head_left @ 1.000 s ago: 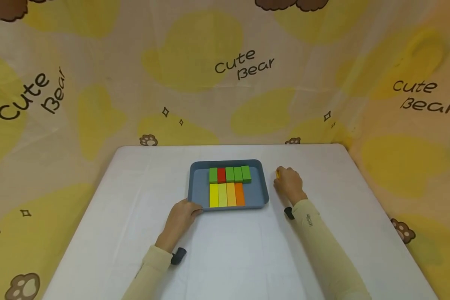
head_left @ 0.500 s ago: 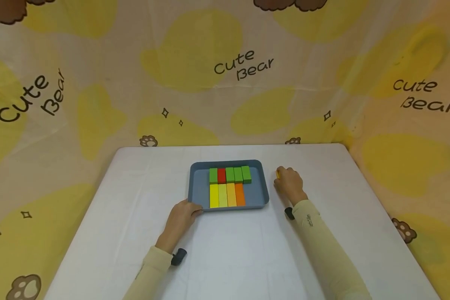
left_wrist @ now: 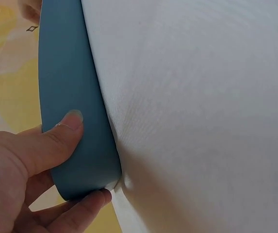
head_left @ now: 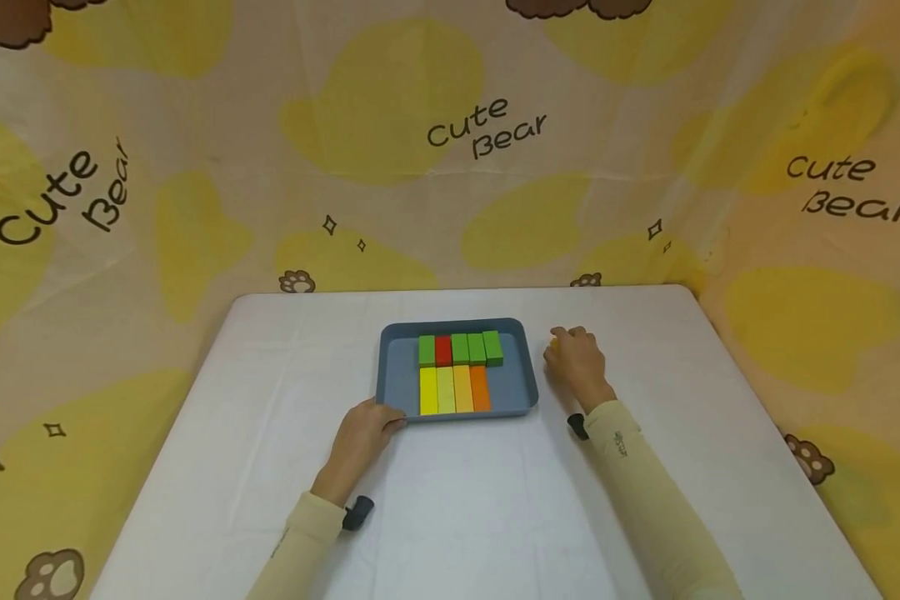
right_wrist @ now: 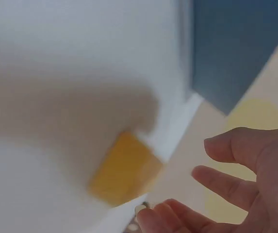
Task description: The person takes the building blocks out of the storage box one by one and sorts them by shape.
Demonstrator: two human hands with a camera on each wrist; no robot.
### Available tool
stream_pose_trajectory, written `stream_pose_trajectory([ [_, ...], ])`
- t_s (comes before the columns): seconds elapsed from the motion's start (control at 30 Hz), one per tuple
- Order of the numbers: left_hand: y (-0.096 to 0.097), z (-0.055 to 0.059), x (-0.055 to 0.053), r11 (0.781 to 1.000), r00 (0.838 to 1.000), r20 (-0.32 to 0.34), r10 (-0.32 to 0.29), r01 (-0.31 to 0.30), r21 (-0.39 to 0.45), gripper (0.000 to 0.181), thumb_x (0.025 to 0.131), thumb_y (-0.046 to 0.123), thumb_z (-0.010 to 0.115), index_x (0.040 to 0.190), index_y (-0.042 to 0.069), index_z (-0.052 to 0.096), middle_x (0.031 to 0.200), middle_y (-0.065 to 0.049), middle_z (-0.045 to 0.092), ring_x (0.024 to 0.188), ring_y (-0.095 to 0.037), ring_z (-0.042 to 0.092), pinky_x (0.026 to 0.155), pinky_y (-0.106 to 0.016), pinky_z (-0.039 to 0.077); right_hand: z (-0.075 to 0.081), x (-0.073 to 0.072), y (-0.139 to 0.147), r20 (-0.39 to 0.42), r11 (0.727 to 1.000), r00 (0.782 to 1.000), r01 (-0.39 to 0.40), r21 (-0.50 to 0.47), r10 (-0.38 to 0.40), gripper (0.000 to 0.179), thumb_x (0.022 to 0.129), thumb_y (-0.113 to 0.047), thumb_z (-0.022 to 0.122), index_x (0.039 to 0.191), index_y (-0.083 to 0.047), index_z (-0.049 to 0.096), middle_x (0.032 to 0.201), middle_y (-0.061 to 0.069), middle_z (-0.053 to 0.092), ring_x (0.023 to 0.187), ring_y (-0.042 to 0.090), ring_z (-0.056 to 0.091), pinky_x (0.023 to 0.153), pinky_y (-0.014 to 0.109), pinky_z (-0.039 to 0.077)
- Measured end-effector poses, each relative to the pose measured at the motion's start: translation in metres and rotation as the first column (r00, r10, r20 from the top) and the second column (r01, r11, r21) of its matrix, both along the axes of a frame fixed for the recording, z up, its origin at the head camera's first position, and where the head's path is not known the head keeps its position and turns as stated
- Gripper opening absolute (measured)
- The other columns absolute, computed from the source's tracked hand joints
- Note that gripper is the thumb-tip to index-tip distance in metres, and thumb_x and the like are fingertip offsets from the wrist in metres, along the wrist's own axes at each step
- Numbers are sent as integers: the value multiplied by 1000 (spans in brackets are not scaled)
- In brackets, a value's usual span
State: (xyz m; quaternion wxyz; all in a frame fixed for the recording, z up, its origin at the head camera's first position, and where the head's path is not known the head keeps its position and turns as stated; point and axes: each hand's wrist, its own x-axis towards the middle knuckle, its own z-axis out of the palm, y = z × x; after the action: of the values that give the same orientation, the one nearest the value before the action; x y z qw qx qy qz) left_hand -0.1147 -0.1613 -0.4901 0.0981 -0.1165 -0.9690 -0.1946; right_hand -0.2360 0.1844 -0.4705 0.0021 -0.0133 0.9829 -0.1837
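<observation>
Nine rectangular blocks [head_left: 461, 379] in the blue-grey tray [head_left: 399, 371], head view: leave undisturbed. Left wrist: brace the tray corner clasped in the left hand [left_wrist: 27, 160]. Right wrist: centre the empty, loose right hand [right_wrist: 269, 184] on the orange-yellow block [right_wrist: 124, 167] beside the tray, then pinch squarely.

Pale khaki sleeves [head_left: 656, 496], bare hands [head_left: 360, 435] [head_left: 576, 367]
Tiny dark lettering [head_left: 619, 443] near the right cuff [head_left: 607, 412], plus a stubby black gadget [head_left: 358, 513] [head_left: 577, 427] poking out per side.

Both sleeved forearms [head_left: 648, 492] reached forward, well apart. The left hand [head_left: 360, 432] pinched, its thumb [left_wrist: 56, 143] opposing the fingers [left_wrist: 80, 214]; the right hand [head_left: 579, 365] showed thumb and fingers parted.
</observation>
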Motion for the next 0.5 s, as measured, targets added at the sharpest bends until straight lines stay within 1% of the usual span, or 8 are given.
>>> stream_pose_trajectory([
  [0.13, 0, 1, 0, 1000, 1000, -4, -3, 3, 0, 10, 77, 12, 82, 86, 13, 79, 82, -5, 76, 73, -21, 67, 67, -35, 57, 11, 4, -13, -21, 1000, 1000, -18, 10, 18, 43, 95, -25, 54, 135, -9, 56, 132, 25, 54, 119, 42, 52, 86, 58, 53],
  [0.27, 1, 1, 0, 1000, 1000, 4, -3, 3, 1, 10, 77, 12, 82, 86, 13, 79, 82, -5, 76, 73, -20, 67, 67, -34, 57, 19, 9, -27, -58, 998, 997, -51, 35, 53, 42, 96, -27, 57, 134, -9, 57, 130, 23, 58, 117, 41, 56, 84, 56, 55],
  [0.4, 0, 0, 1, 1000, 1000, 7, 0, 0, 3, 11, 77, 12, 82, 88, 12, 80, 84, -6, 76, 74, -21, 68, 69, -34, 57, 23, 16, -38, -98, 995, 991, -91, 36, 94, 40, 96, -27, 60, 131, -9, 60, 127, 22, 61, 114, 40, 57, 79, 54, 57],
  [0.5, 0, 1, 1, 1000, 1000, 14, 6, -6, 1, 12, 77, 12, 82, 89, 12, 80, 84, -6, 76, 74, -20, 67, 69, -34, 57, 22, 18, -46, -104, 993, 988, -115, 38, 118, 40, 96, -26, 60, 131, -9, 60, 126, 21, 61, 114, 39, 57, 79, 52, 57],
])
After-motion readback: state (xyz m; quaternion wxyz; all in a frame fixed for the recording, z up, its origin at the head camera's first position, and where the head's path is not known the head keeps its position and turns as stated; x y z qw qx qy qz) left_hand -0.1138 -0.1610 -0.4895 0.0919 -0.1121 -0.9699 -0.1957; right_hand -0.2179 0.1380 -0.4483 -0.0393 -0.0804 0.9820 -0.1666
